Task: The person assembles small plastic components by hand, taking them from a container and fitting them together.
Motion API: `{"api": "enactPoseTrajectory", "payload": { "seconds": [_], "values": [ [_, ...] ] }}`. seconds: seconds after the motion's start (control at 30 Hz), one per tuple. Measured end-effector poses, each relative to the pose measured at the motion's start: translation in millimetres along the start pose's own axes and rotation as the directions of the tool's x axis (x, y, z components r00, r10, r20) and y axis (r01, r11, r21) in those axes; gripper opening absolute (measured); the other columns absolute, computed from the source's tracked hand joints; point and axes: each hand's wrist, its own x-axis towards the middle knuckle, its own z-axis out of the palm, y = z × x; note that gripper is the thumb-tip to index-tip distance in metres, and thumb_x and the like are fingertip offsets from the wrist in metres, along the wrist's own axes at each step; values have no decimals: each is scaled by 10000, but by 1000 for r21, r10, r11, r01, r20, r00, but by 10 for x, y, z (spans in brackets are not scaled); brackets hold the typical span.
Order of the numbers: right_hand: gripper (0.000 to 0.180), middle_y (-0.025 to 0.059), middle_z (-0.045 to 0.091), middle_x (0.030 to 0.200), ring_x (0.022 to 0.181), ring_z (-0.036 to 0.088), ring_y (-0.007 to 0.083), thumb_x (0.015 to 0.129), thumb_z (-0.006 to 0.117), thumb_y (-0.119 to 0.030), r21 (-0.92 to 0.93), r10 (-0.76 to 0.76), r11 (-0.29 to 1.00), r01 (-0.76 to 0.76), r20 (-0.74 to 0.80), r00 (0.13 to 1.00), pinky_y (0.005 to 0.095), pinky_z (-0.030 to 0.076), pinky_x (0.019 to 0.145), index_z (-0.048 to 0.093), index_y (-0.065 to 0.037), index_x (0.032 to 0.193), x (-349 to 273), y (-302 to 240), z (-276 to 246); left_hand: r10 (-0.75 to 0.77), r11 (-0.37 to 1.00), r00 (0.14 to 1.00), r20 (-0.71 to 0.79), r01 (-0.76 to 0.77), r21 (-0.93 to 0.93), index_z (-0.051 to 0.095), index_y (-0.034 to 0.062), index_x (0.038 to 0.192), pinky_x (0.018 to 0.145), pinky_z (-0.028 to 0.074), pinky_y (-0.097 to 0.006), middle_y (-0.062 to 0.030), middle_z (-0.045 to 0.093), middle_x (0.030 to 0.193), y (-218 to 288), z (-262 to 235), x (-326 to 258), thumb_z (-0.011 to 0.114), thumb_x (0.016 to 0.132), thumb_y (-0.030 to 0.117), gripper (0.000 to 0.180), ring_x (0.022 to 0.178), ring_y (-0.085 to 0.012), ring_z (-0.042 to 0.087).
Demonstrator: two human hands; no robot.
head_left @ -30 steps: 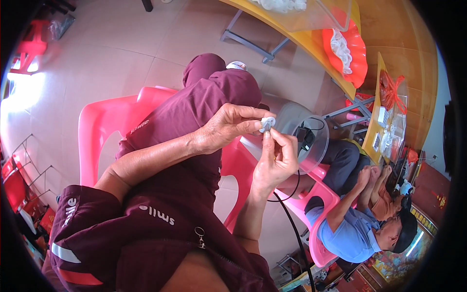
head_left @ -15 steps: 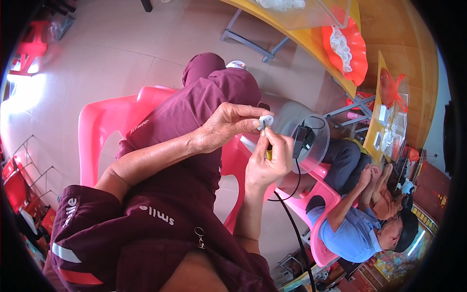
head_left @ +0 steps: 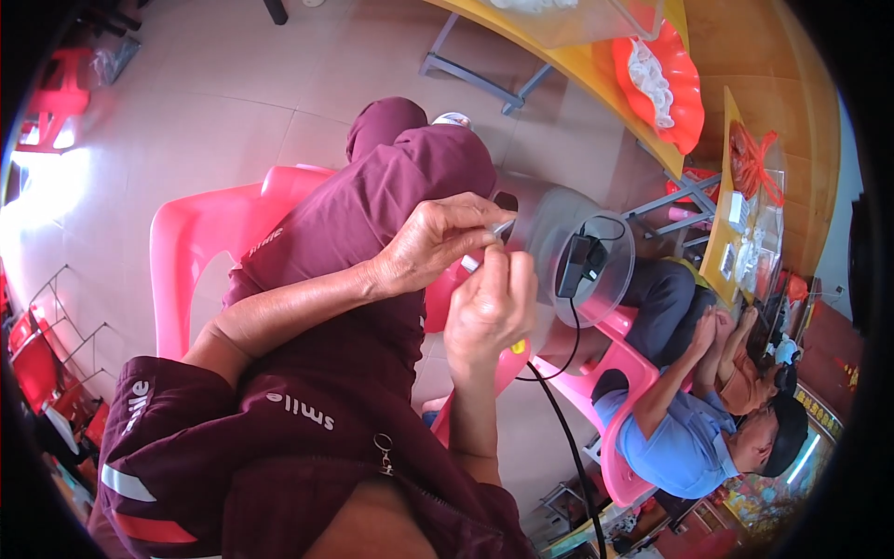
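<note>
My left hand (head_left: pixel 430 244) is closed, its thumb and fingertips pinching a small white round piece (head_left: pixel 505 225) seen nearly edge-on. Just below it my right hand (head_left: pixel 492 307) is curled into a fist, its knuckles close to the left fingertips. A short white end (head_left: pixel 470 264) shows beside the right index finger, and a yellow tip (head_left: pixel 519 346) shows below the fist. Whether these belong to one slim tool is hidden by the fingers. Both hands are above my lap, in front of a clear plastic tub.
The clear tub (head_left: pixel 610 303) holds a black adapter (head_left: pixel 575 265) with a cord. A pink chair (head_left: pixel 177 252) is at my left. Beyond stands a yellow table (head_left: pixel 596 88) with a red scalloped dish (head_left: pixel 687 102) of white pieces. A person in blue (head_left: pixel 675 452) sits at the right.
The white round piece has turned from face-on to nearly edge-on. My right hand has moved down and left, its fist now turned knuckles up, with a white end showing beside it.
</note>
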Motion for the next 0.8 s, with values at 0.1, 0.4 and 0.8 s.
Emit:
{"api": "enactPoseTrajectory", "payload": {
  "seconds": [0.1, 0.4, 0.8],
  "values": [
    [156, 74, 480, 706, 592, 549, 255, 725, 632, 57, 71, 61, 996, -63, 29, 998, 371, 430, 516, 645, -42, 844, -32, -4, 34, 61, 997, 998, -4, -61, 56, 616, -15, 1133, 806, 492, -241, -74, 590, 998, -32, -3, -7, 577, 909, 65, 242, 916, -110, 583],
    [216, 90, 557, 731, 600, 559, 187, 713, 672, 128, 481, 191, 867, -130, -79, 978, 288, 439, 526, 678, 6, 891, 129, 106, -329, -243, 704, 954, 177, 299, -644, 602, 17, 1179, 876, 504, -296, -69, 650, 1030, 97, -143, 26, 591, 914, 175, 308, 940, -134, 607],
    [238, 88, 557, 759, 645, 577, 191, 743, 636, 113, 535, 182, 838, -111, -82, 980, 288, 450, 550, 689, -5, 943, 134, -8, -239, -254, 523, 927, 277, 372, -767, 585, 39, 1201, 912, 502, -299, -63, 629, 1109, 157, -117, 13, 590, 901, 115, 310, 1046, -147, 592]
  ]
}}
